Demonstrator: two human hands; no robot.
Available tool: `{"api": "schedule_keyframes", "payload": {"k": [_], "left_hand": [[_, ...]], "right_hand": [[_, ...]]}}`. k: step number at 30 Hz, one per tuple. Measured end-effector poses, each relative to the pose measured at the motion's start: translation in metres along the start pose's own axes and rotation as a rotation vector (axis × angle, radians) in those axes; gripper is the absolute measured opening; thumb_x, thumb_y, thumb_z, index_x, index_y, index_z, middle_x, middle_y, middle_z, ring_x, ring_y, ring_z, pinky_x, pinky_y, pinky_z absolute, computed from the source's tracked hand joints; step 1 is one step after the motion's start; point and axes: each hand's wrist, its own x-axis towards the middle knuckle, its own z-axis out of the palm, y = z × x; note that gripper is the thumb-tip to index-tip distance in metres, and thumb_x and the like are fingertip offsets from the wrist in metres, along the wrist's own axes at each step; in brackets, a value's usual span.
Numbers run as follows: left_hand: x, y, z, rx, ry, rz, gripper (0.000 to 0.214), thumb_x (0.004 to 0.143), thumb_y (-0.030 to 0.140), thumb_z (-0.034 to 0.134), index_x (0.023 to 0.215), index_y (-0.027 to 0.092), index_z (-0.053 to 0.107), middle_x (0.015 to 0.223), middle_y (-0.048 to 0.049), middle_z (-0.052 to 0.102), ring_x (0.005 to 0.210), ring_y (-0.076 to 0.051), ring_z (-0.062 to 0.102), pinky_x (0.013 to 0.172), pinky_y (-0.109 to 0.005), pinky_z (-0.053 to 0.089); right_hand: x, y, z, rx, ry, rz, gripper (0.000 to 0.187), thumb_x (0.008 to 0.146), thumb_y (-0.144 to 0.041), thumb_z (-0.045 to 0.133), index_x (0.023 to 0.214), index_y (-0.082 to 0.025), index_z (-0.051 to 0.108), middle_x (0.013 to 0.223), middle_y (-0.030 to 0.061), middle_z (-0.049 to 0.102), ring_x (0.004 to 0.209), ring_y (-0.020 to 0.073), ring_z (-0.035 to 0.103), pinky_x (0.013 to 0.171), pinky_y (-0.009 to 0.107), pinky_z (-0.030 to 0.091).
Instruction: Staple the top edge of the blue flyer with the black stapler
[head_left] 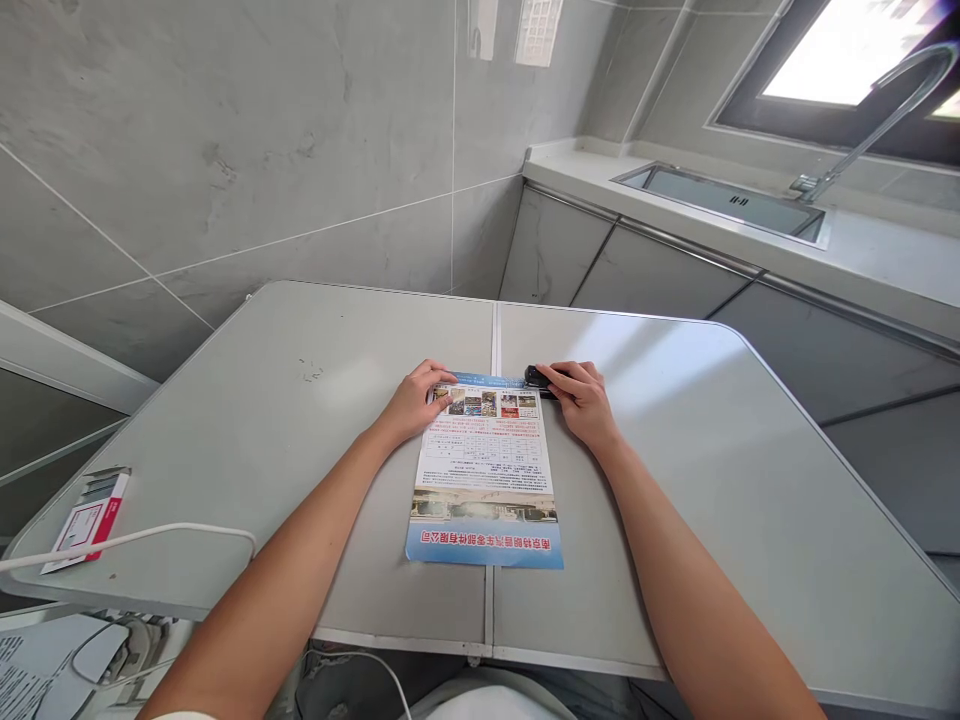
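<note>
A person's left hand (421, 397) holds the far left corner of a printed flyer (484, 460) on a table (315, 350) as the right hand (585, 400) grips a black stapler (535, 377).

A bright window (817, 60) stands above a white counter (577, 170) beside a grey-tiled wall (262, 130)

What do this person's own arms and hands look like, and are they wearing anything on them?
The left hand and right hand are ordinary human hands, without gloves. The left forearm and right forearm are bare, with no watch, bracelet or cable attached. A sliver of white, probably a sleeve edge, shows beside the left forearm.
</note>
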Motion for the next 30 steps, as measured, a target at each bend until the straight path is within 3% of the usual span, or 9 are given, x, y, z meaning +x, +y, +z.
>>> {"api": "schedule_keyframes", "payload": {"k": [27,30], "left_hand": [[0.0,0.002,0.0,0.002,0.001,-0.003,0.024,0.087,0.019,0.071,0.111,0.022,0.071,0.122,-0.0047,0.061,0.078,-0.014,0.061,0.078,-0.033,0.052],[0.0,0.005,-0.001,0.011,-0.001,0.012,0.032,0.088,0.018,0.069,0.12,0.024,0.068,0.123,-0.005,0.062,0.088,-0.017,0.063,0.082,-0.033,0.053]], "right_hand": [[0.001,-0.01,-0.005,-0.049,-0.069,0.052,0.042,0.103,-0.023,0.044,0.133,-0.04,0.068,0.12,0.0038,0.07,0.106,0.0276,0.053,0.096,0.05,0.04],[0.002,-0.012,-0.007,-0.047,-0.103,0.087,0.045,0.102,-0.022,0.044,0.134,-0.043,0.068,0.12,0.0039,0.07,0.105,0.0279,0.053,0.095,0.051,0.041]]}}
